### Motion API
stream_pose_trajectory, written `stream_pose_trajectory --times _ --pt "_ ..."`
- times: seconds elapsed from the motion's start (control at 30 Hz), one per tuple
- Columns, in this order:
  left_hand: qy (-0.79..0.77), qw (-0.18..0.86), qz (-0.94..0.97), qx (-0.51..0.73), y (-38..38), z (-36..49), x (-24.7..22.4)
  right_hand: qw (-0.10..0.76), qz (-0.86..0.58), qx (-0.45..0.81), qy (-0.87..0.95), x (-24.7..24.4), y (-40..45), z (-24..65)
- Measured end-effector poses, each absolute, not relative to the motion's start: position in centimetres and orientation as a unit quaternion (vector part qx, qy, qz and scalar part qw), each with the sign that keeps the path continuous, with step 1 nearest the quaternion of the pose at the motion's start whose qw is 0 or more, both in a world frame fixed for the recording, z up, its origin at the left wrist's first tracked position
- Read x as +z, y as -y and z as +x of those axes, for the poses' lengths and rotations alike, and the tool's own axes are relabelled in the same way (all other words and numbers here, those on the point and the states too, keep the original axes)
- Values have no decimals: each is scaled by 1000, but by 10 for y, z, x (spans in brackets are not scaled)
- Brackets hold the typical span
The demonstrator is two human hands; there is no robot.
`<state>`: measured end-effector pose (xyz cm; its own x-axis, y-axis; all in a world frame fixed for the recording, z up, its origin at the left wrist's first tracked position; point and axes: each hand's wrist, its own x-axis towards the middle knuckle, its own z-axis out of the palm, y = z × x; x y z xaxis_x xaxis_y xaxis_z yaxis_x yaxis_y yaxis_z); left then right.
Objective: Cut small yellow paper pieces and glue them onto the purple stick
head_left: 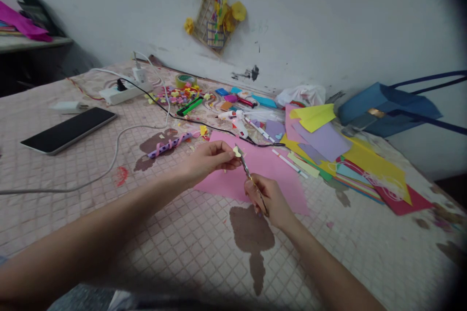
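Between the thumb and fingers of my left hand (215, 159) is a small pale yellow paper piece (237, 151). My right hand (269, 198) is wrapped round the handles of a pair of scissors (245, 169), whose blades point up and left and reach the paper piece. Both hands are above a pink paper sheet (272, 167) on the table. Left of them lies a purple spotted paper roll (170, 146) wound with a pink strip, a yellow paper flower (203, 130) at its end.
Behind my hands lie a hot glue gun (240, 124), a green cutter (190, 106) and a pile of small paper flowers (178, 95). Coloured paper sheets (323, 141) spread at the right near a blue bag (390, 107). A black tablet (69, 129), a power strip (124, 92) and cables are at the left.
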<state>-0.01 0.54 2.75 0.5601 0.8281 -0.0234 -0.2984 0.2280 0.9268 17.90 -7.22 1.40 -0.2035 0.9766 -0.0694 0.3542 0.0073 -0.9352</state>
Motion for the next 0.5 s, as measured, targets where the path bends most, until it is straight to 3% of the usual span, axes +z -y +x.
stream_pose_trajectory --times 0.5 --pt "-279 736 488 377 -4 0 31 314 -548 406 661 20 72 180"
